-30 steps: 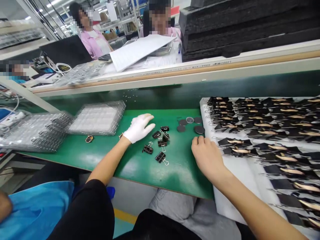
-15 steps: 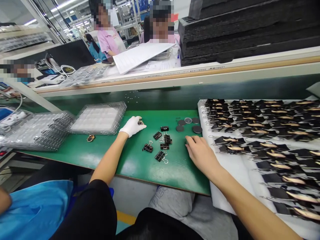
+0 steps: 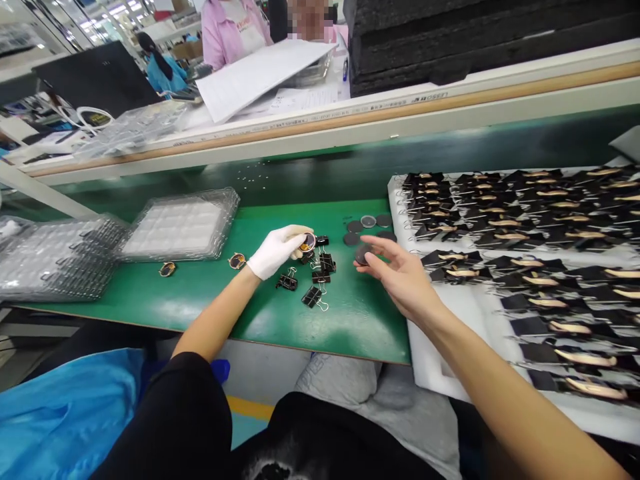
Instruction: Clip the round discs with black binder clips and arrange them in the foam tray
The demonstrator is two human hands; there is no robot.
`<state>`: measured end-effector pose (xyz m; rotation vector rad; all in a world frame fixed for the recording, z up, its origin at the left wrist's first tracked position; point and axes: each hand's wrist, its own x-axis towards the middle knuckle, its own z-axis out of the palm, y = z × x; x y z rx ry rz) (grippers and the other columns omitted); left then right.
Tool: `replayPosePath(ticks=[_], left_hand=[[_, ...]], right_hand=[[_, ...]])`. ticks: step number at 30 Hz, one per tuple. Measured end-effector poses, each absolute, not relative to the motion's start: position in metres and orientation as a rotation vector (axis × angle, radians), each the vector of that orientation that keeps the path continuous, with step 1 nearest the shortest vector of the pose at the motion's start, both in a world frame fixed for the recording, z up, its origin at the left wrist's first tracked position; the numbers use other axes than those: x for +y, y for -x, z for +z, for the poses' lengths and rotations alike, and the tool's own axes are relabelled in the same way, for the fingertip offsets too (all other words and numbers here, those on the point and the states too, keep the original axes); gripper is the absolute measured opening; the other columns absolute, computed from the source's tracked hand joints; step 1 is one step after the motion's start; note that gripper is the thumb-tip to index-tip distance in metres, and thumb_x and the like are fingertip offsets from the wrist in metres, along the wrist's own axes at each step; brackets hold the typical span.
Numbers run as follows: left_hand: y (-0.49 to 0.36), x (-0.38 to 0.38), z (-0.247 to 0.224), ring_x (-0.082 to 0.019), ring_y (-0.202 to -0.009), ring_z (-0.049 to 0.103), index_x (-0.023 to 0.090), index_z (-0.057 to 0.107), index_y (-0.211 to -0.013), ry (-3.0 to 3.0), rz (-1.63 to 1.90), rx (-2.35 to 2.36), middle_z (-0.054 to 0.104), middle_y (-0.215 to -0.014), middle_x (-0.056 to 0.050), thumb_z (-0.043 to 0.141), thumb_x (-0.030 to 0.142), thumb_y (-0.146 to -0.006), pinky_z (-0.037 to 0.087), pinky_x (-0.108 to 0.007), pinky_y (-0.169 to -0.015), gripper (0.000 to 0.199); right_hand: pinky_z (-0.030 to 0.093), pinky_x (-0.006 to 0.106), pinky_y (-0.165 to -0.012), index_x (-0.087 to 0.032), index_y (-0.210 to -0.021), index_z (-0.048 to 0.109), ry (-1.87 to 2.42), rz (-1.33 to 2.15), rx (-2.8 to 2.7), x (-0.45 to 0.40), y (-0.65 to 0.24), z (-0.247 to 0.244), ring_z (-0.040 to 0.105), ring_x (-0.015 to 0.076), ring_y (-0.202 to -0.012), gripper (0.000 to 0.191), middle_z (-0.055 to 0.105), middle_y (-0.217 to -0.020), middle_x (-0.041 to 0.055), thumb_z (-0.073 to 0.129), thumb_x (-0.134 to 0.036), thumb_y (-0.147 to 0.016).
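My left hand, in a white glove, grips a round watch case with a gold-coloured rim between thumb and fingers, just above the binder clips. In my bare right hand, a dark round disc is pinched between thumb and fingertips. Several black binder clips lie loosely grouped on the green table between the hands. More dark discs rest beyond my right fingers, some partly hidden by them. Two similar watch cases lie left of my left wrist, one close to it and one farther off.
On the right, a white foam tray carries rows of clipped black pieces with gold-coloured edges. Transparent plastic trays are stacked at left. A raised shelf crosses behind, bearing papers and black foam blocks. People stand or sit beyond it.
My left hand has moved right with a watch case, turned to show its round face; another case now shows beside the wrist. My right hand has lifted a dark disc. The view has tilted down.
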<state>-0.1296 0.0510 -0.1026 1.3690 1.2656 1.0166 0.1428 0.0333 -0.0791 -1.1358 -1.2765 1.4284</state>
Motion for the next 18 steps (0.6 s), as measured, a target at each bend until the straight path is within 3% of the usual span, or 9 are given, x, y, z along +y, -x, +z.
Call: replayPosePath(ticks=[5,9,13,16,18], left_hand=[[0.096,0.031,-0.097,-0.006,-0.056,0.061,0.013,0.073,-0.123,-1.315,1.067,1.251,0.075,-0.087,-0.005,0.064,0.042,-0.097,0.046,-0.017,-0.05,0.04],[0.085,0.018,-0.092,-0.009,-0.061,0.068,0.014,0.074,-0.122,-1.305,1.163,1.151,0.079,-0.096,-0.008,0.068,0.04,-0.096,0.056,-0.02,-0.057,0.038],[0.083,0.007,-0.087,-0.012,-0.064,0.073,0.015,0.076,-0.122,-1.373,1.141,1.093,0.08,-0.093,-0.006,0.067,0.042,-0.097,0.06,-0.021,-0.059,0.038],[0.082,0.002,-0.087,-0.015,-0.072,0.077,0.013,0.074,-0.128,-1.396,1.117,1.073,0.081,-0.092,-0.007,0.059,0.047,-0.102,0.063,-0.022,-0.066,0.045],[0.083,0.001,-0.089,-0.016,-0.079,0.079,0.013,0.07,-0.134,-1.452,1.101,1.04,0.081,-0.103,-0.009,0.055,0.048,-0.103,0.064,-0.024,-0.071,0.049]], right_hand=[[0.067,0.037,-0.07,-0.02,-0.106,0.074,1.116,1.41,-1.367,0.025,-0.134,-0.069,0.069,0.0128,-0.064,0.049,0.071,-0.095,0.0028,0.093,-0.049,-0.072],[0.067,0.034,-0.069,-0.02,-0.095,0.071,1.099,1.454,-1.395,0.017,-0.122,-0.065,0.07,0.0152,-0.065,0.049,0.072,-0.081,0.0014,0.097,-0.05,-0.065],[0.063,0.029,-0.065,-0.022,-0.092,0.068,1.143,1.322,-1.467,0.014,-0.117,-0.067,0.069,0.0152,-0.067,0.047,0.07,-0.075,-0.0004,0.098,-0.046,-0.064],[0.06,0.028,-0.063,-0.022,-0.097,0.069,1.193,1.211,-1.503,0.014,-0.118,-0.071,0.069,0.0142,-0.069,0.04,0.07,-0.083,0.0009,0.091,-0.046,-0.074],[0.061,0.029,-0.065,-0.022,-0.105,0.07,1.199,1.22,-1.501,0.015,-0.119,-0.074,0.07,0.0144,-0.071,0.039,0.072,-0.093,0.0029,0.086,-0.047,-0.079]])
